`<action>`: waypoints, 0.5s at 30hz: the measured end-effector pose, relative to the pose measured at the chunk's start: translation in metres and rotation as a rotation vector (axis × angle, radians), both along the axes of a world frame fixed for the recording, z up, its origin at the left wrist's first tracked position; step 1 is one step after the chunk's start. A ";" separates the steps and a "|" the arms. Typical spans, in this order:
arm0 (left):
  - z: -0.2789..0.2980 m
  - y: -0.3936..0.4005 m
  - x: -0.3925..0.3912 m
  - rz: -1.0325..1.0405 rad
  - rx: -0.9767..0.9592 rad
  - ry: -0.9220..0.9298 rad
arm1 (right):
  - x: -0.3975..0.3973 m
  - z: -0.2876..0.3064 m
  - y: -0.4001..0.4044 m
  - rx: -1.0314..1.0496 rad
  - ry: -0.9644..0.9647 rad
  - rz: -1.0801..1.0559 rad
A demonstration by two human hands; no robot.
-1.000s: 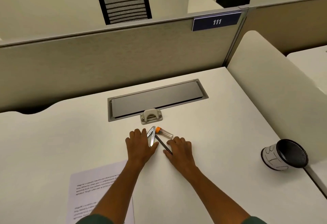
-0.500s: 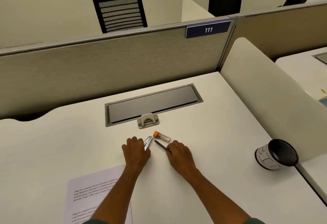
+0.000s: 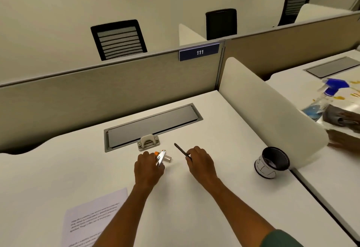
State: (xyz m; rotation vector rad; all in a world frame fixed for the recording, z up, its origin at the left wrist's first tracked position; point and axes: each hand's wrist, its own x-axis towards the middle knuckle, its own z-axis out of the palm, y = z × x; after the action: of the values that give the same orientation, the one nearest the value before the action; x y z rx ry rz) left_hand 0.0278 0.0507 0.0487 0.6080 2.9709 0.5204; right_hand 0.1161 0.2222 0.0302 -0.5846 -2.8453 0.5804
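Note:
My left hand (image 3: 149, 167) grips a short silver metal tool (image 3: 161, 159), which points up and to the right from my fist. Just behind it a small clear tube with an orange cap (image 3: 165, 157) lies on the white desk (image 3: 224, 129). My right hand (image 3: 201, 163) pinches a thin dark pen (image 3: 182, 151) by its lower end, and its tip points up and to the left, raised off the desk. The two hands are a hand's width apart.
A small beige hole punch (image 3: 148, 142) sits in front of the grey cable hatch (image 3: 153, 124). A black mesh cup (image 3: 272, 164) lies tipped by the white side divider (image 3: 272, 108). A printed sheet (image 3: 91, 221) lies near left. On the neighbouring desk are a spray bottle (image 3: 327, 98) and another person's hand (image 3: 342, 139).
Both hands have curled and lifted their items off the desk: the left took up the silver tool, the right picked up the pen and moved right. The camera tilted up.

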 end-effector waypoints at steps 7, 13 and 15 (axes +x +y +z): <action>0.008 0.064 0.013 -0.026 0.092 -0.015 | 0.012 0.014 0.051 0.003 0.066 -0.093; 0.003 0.128 0.020 0.018 0.220 -0.117 | 0.009 0.016 0.108 0.010 0.059 -0.183; -0.001 0.150 0.018 0.023 0.228 -0.146 | 0.005 0.014 0.128 0.016 0.045 -0.204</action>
State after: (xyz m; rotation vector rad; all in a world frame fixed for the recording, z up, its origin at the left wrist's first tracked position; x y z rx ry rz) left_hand 0.0461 0.2004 0.0479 0.5271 2.8055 0.8742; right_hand 0.1208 0.3497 0.0444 -0.8351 -2.7015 0.5271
